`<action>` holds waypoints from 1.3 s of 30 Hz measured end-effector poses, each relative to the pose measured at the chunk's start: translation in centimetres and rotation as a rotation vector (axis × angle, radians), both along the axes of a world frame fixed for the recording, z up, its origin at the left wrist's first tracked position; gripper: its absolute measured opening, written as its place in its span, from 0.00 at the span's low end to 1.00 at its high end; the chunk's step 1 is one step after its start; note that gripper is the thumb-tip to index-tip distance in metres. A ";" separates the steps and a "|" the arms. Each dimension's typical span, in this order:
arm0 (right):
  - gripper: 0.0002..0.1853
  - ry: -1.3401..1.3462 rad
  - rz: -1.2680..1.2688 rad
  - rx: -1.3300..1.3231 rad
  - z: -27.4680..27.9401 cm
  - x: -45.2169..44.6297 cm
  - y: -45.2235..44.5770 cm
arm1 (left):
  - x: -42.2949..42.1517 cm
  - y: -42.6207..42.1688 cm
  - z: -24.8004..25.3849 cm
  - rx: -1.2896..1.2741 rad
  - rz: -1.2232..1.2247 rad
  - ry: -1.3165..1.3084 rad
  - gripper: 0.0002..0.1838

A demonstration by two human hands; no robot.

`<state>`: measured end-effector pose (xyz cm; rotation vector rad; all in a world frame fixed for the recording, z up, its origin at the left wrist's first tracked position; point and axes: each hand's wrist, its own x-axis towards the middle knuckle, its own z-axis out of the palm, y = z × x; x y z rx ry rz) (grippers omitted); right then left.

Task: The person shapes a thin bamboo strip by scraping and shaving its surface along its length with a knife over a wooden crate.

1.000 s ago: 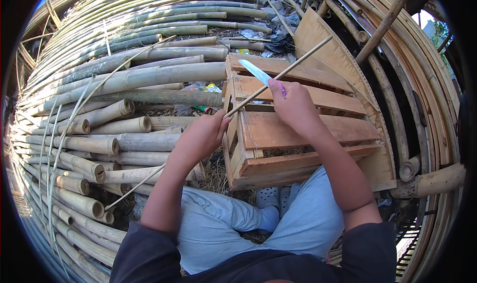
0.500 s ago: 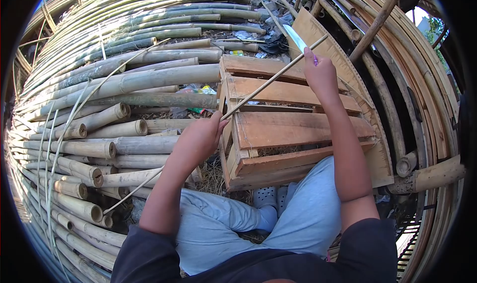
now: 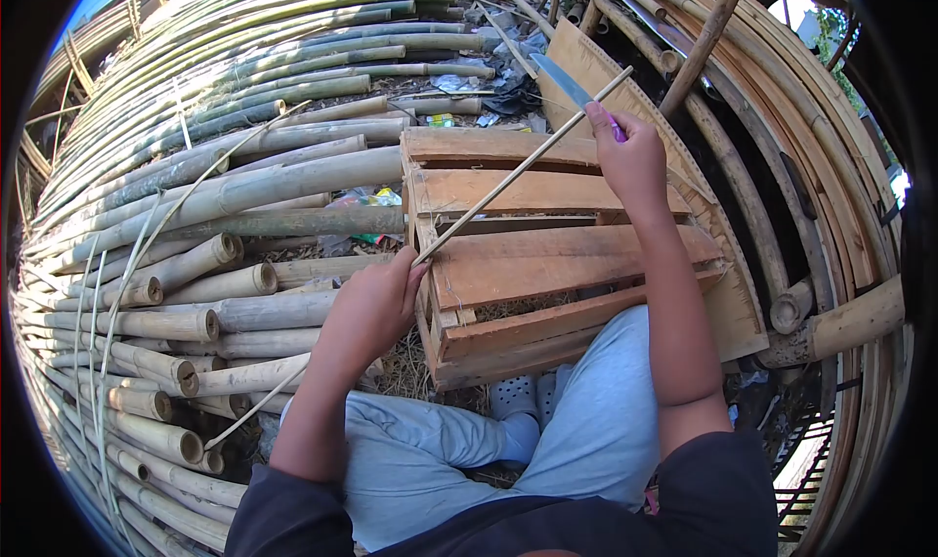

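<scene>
My left hand (image 3: 383, 293) is closed on a long thin bamboo stick (image 3: 508, 178), near the left edge of a wooden slatted crate (image 3: 547, 259). The stick slants up to the right over the crate, and its lower part emerges behind my left forearm. In my right hand (image 3: 627, 151), a knife (image 3: 563, 80) with a purple handle is gripped, its blade pointing up and left. The blade's lower end lies by the stick near the stick's upper end; whether they touch is hard to tell.
Stacked bamboo poles (image 3: 283, 183) fill the left side, cut ends toward the crate. A flat brown board (image 3: 735, 308) leans behind the crate on the right. More poles and a bamboo post (image 3: 705, 44) stand at the right. Plastic litter (image 3: 459, 83) lies beyond the crate.
My right hand has moved outward to the upper part of the stick with the knife. My left hand still holds the stick, now a little lower and further left in view. The whole view has shifted slightly.
</scene>
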<state>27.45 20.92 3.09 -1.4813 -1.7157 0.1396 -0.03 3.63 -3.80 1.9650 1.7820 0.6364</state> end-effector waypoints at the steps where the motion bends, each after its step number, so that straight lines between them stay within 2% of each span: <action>1: 0.28 -0.060 -0.056 0.025 0.3 0.3 -0.1 | 0.0 0.1 -0.4 0.001 -0.014 -0.004 0.12; 3: 0.28 -0.126 -0.125 0.053 0.9 0.3 -0.7 | -0.2 0.4 -1.3 0.192 -0.059 -0.057 0.11; 6: 0.28 -0.147 0.015 0.049 0.2 -1.1 -1.7 | 0.1 0.4 -0.8 0.126 -0.069 -0.040 0.10; 13: 0.30 -0.109 -0.039 -0.198 2.1 -1.4 -0.7 | 0.6 0.2 0.1 -0.001 0.024 0.031 0.13; 17: 0.30 -0.180 0.116 -0.195 1.0 -2.5 -2.4 | 0.2 0.4 -0.3 -0.004 0.008 0.027 0.15; 21: 0.28 -0.152 -0.087 -0.208 3.0 -1.5 -0.9 | 0.2 0.4 -1.1 0.018 0.007 0.040 0.15; 23: 0.28 -0.184 -0.101 -0.138 0.7 -2.4 -2.5 | 0.1 0.4 -1.0 0.038 0.003 0.044 0.15; 25: 0.29 -0.178 0.153 -0.103 -0.5 -3.3 -4.1 | 0.1 0.5 -0.9 0.051 -0.022 0.065 0.14; 27: 0.29 -0.195 0.116 -0.161 1.0 -3.3 -3.8 | 0.0 0.5 -1.0 0.061 -0.021 0.042 0.13; 29: 0.29 -0.188 -0.060 -0.268 2.9 -2.8 -2.3 | 0.0 0.4 -1.3 0.065 -0.019 0.019 0.13; 31: 0.29 -0.223 -0.074 -0.296 2.2 -3.5 -3.1 | 0.1 0.5 -1.3 0.057 -0.003 0.030 0.12; 34: 0.28 -0.315 0.166 -0.192 -1.2 -5.0 -5.5 | 0.3 0.4 -0.8 0.057 0.001 0.048 0.12; 35: 0.28 -0.314 0.163 -0.192 -0.6 -4.8 -5.3 | 0.3 0.4 -0.8 0.058 -0.001 0.049 0.12; 37: 0.27 -0.207 -0.030 -0.192 1.9 -4.1 -4.2 | 0.1 0.5 -1.3 0.085 -0.001 0.017 0.12; 39: 0.26 -0.253 -0.065 -0.229 2.1 -3.7 -4.0 | 0.2 0.3 -1.3 0.074 -0.002 0.033 0.12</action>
